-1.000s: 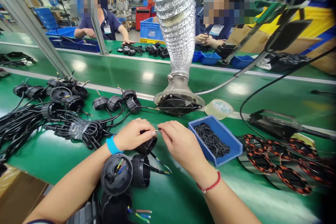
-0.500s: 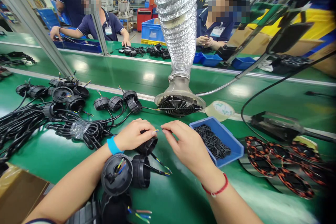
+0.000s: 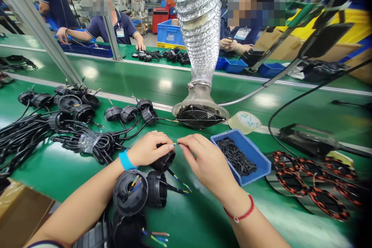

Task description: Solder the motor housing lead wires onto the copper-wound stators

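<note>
My left hand (image 3: 149, 148), with a blue wristband, is closed round a black round plug housing (image 3: 165, 160) on the green bench. A thin coloured wire (image 3: 175, 144) sticks out of it past my thumb. My right hand (image 3: 203, 161), with a red string at the wrist, pinches something small and dark at that wire's tip; I cannot make out what it is. More black housings (image 3: 130, 192) with coloured wires lie just below my hands.
A blue tray (image 3: 258, 170) of small black sleeves sits right of my hands. A foil duct with a fan (image 3: 197, 116) stands behind. Black cables and housings (image 3: 81, 139) crowd the left; orange-black coils (image 3: 319, 178) lie right. Other people work across the conveyor.
My right hand drew back a little from the wire tip, then closed up to it again. My left hand kept its hold on the housing.
</note>
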Tool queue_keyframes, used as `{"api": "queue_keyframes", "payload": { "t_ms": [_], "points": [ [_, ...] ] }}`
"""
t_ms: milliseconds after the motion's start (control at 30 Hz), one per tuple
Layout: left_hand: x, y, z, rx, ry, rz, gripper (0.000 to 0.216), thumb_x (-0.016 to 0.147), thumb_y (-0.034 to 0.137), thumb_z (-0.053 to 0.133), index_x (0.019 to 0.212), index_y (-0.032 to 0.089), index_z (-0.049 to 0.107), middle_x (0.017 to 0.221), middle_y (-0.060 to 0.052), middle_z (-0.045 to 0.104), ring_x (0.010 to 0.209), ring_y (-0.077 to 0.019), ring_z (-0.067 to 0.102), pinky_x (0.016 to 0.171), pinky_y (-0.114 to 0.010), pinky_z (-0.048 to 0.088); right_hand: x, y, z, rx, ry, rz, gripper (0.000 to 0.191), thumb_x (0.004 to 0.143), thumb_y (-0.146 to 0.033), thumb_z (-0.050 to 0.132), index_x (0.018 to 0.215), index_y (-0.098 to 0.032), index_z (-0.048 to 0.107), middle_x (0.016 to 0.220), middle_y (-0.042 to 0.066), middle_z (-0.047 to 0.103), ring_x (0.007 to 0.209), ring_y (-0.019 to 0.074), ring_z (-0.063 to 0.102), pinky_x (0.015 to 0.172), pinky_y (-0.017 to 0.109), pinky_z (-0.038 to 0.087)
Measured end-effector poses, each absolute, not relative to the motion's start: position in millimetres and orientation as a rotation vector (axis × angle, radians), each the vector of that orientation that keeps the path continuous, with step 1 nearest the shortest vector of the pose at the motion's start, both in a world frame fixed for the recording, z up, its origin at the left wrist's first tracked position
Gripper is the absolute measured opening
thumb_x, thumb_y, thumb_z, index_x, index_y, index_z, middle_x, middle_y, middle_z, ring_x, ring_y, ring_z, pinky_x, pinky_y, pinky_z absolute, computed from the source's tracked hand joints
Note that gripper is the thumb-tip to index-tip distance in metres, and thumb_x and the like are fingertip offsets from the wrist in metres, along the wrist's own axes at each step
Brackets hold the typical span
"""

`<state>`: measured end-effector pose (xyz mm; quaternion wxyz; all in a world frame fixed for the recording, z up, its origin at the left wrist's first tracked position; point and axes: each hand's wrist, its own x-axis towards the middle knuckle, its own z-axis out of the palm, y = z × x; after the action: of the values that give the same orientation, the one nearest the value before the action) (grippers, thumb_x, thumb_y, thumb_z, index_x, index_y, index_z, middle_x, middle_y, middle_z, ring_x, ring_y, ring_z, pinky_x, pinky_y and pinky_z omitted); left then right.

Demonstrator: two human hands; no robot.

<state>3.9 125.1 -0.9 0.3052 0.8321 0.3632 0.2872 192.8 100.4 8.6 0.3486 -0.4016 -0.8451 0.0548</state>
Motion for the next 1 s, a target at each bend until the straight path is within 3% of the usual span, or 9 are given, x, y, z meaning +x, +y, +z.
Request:
{"api": "queue_keyframes", "payload": {
  "t_ms": [167,400,667,833,933,1000],
  "points": [
    [4,125,-1,2.195,0.962,0.755,0.024,0.09,0.024,0.048,0.075,0.015,0.066,0.074,-0.003,0.068,0.073,-0.014,0.059,0.073,-0.026,0.043,194,99,17,-1.082,-2.032,0.495,0.011,0.088,-0.016,0.052,0.086,-0.021,0.061,0.08,0.001,0.067,0.073,0.0142,0.063,0.067,0.025,0.05],
    [2,126,-3,2.068,1.042,0.8,0.016,0.087,0.02,0.049,0.089,0.016,0.064,0.088,-0.003,0.069,0.08,-0.0145,0.061,0.077,-0.025,0.046,196,102,10,-1.149,-2.109,0.441,0.014,0.088,-0.016,0.05,0.083,-0.019,0.062,0.079,0.003,0.066,0.073,0.0157,0.061,0.068,0.027,0.048],
    [0,126,-1,2.044,1.106,0.779,0.009,0.085,0.02,0.05,0.087,0.016,0.059,0.085,-0.001,0.065,0.08,-0.0142,0.058,0.074,-0.024,0.045,177,102,-8,-1.21,-1.835,0.789,0.013,0.087,-0.022,0.053,0.081,-0.02,0.065,0.081,0.001,0.069,0.074,0.0149,0.062,0.07,0.027,0.048],
    [-1,128,-3,2.022,1.164,0.749,0.013,0.089,0.024,0.046,0.087,0.017,0.056,0.083,-0.001,0.064,0.078,-0.0143,0.058,0.073,-0.025,0.044,184,110,-8,-1.196,-1.752,0.931,0.021,0.084,-0.022,0.056,0.104,-0.018,0.059,0.082,0.001,0.067,0.073,0.0134,0.061,0.067,0.025,0.048],
    [-3,133,-8,1.947,1.246,0.834,0.016,0.09,0.027,0.044,0.086,0.017,0.055,0.085,-0.003,0.064,0.082,-0.0154,0.059,0.077,-0.026,0.044,199,112,5,-1.286,-2.032,0.902,0.011,0.083,-0.015,0.052,0.09,-0.019,0.06,0.079,0.0,0.066,0.071,0.0127,0.06,0.065,0.024,0.044],
    [-5,137,-13,1.899,1.288,0.892,0.017,0.09,0.028,0.044,0.085,0.017,0.055,0.086,-0.004,0.064,0.084,-0.0161,0.059,0.079,-0.028,0.044,205,110,12,-1.307,-2.363,0.907,0.015,0.082,-0.011,0.051,0.078,-0.02,0.062,0.078,0.0,0.068,0.071,0.0134,0.06,0.064,0.024,0.041]
  ]
}}
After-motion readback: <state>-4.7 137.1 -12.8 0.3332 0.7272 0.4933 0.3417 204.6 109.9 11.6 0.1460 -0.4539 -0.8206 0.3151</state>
